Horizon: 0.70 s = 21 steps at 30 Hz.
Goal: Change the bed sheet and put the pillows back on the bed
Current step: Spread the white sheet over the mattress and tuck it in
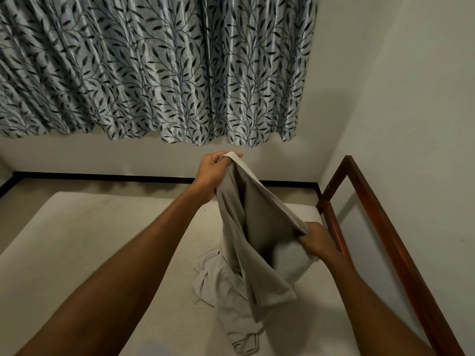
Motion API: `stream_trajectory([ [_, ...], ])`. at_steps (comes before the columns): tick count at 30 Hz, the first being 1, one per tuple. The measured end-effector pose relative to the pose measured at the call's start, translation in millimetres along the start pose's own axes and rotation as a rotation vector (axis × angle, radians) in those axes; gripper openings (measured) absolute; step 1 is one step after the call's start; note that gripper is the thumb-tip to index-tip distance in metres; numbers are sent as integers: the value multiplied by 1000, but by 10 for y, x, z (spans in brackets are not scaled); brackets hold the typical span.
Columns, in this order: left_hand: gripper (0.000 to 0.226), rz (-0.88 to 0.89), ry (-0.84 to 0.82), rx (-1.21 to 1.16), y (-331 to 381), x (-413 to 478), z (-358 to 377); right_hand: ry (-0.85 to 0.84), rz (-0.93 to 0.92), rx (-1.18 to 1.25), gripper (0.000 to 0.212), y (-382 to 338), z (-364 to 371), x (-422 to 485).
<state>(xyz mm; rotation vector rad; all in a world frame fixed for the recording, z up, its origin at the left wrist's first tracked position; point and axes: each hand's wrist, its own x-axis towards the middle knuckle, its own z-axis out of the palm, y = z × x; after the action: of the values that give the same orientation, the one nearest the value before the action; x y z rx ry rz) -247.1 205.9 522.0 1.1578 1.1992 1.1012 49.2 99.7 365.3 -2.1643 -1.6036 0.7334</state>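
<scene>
- Left hand (212, 173) grip: pinches the grey pillowcase (257, 227) hem at frame centre.
- Right hand (318, 244) grip: pinches the lower hem, just beside the wooden bed rail (384, 227).
- Bare mattress (90, 240): lower left.

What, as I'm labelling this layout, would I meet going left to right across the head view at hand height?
Left hand → grey sheet, held up between both hands → right hand → wooden bed frame. The mattress and curtain span the width, so they have no place in the order.
</scene>
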Motion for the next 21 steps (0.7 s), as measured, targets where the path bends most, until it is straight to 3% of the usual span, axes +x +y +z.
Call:
stream_trajectory([
  [6,17,-14,103,-60,-28,81,-59,-98,156,-129,13,476,-4,54],
  [12,13,-6,163,72,-118,196,-222,194,267,61,18,565,-148,28],
  [15,17,79,180,256,-192,265,-410,269,290,173,14,548,-308,0],
  [17,20,117,157,385,-235,284,-504,312,347,219,24,574,-393,55],
  [21,20,81,123,462,-326,307,-523,334,472,388,31,512,-568,215],
])
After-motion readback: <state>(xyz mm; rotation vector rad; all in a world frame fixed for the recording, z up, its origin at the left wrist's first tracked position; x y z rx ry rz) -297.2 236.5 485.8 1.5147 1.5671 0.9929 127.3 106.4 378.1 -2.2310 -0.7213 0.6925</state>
